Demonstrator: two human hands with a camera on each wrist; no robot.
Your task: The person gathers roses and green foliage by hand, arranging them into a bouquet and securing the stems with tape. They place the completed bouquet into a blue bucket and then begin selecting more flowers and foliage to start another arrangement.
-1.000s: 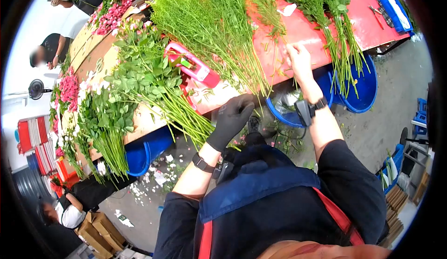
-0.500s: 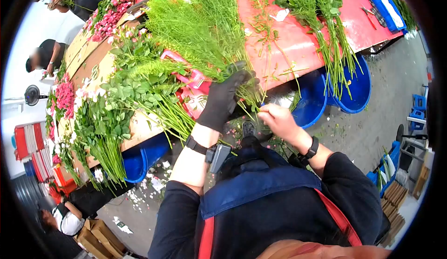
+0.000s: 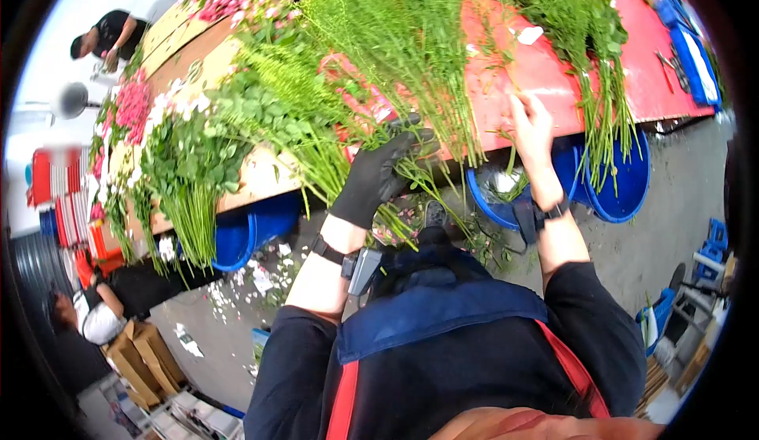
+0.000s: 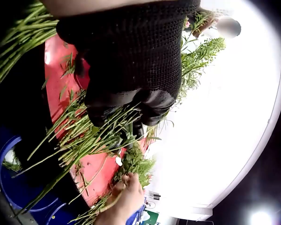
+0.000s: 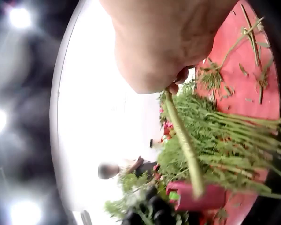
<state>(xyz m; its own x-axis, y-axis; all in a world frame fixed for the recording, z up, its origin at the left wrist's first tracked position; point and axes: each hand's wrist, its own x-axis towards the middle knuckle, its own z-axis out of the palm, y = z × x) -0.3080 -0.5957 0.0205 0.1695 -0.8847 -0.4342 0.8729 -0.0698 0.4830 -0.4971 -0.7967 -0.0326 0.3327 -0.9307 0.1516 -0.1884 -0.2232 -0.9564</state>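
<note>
My left hand (image 3: 371, 179), in a black knit glove, grips a bunch of feathery green stems (image 3: 300, 88) near the table edge. The tops fan out to the upper left, and the cut ends (image 4: 79, 147) stick out past the fingers in the left wrist view. My bare right hand (image 3: 534, 128) is raised over the red table at the right, fingertips together. It pinches a single thick green stem (image 5: 185, 143), which juts from the fingers in the right wrist view. Between and beyond the hands lies a large pile of feathery greens (image 3: 411, 52), stems toward me.
Leafy rose bunches (image 3: 190, 155) lie at the left. Another bunch of greens (image 3: 597, 68) lies on the red table (image 3: 640, 60) at the right. Blue buckets (image 3: 621, 191) stand below the edge. A pink plastic container with a handle (image 5: 201, 196) sits beside the greens. Other people work at far left.
My left hand took hold of a bunch of greens from the pile. My right hand came in close to it, then moved away to the right and up over the table with a stem.
</note>
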